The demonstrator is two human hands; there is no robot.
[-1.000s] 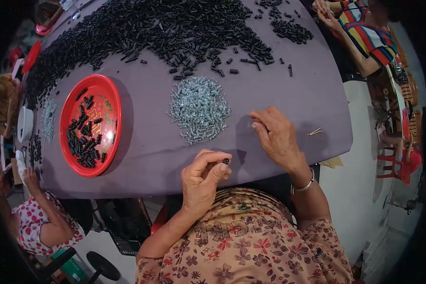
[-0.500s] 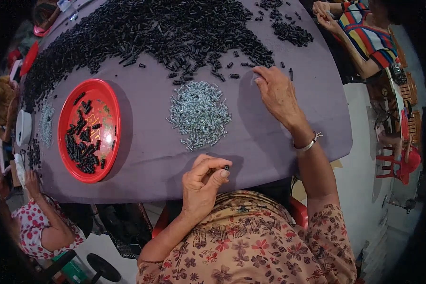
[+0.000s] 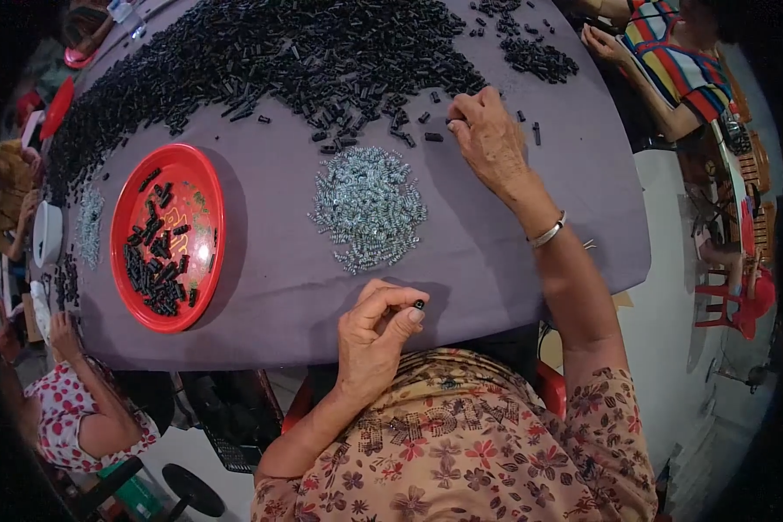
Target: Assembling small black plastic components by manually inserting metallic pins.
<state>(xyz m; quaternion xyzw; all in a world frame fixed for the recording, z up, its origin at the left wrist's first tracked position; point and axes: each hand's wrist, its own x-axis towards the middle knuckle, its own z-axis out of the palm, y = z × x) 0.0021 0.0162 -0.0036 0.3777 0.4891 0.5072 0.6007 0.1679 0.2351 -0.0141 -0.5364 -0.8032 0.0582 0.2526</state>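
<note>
My left hand (image 3: 372, 335), near the table's front edge, pinches a small black plastic tube (image 3: 419, 304) between thumb and forefinger, its round end facing up. Farther off on the right, my right hand (image 3: 489, 139) is at the edge of a large heap of black plastic tubes (image 3: 270, 61). Its thumb and fingertips are drawn together; a dark bit shows there, too small to make out. Between the hands and the heap lies a mound of small silvery coil springs (image 3: 368, 209). A few single tubes lie loose by the right fingertips.
On the left stands a round red tray (image 3: 216, 261) holding black tubes. Smaller piles of springs (image 3: 89, 226) and tubes (image 3: 539, 59) lie at the far left and far right. People sit around the grey-purple cloth-covered table (image 3: 278, 322), one in a striped top (image 3: 674, 52).
My right hand has shifted slightly left and away from me, its fingers now curled together at the heap's edge. My left hand keeps its pinch on the black tube.
</note>
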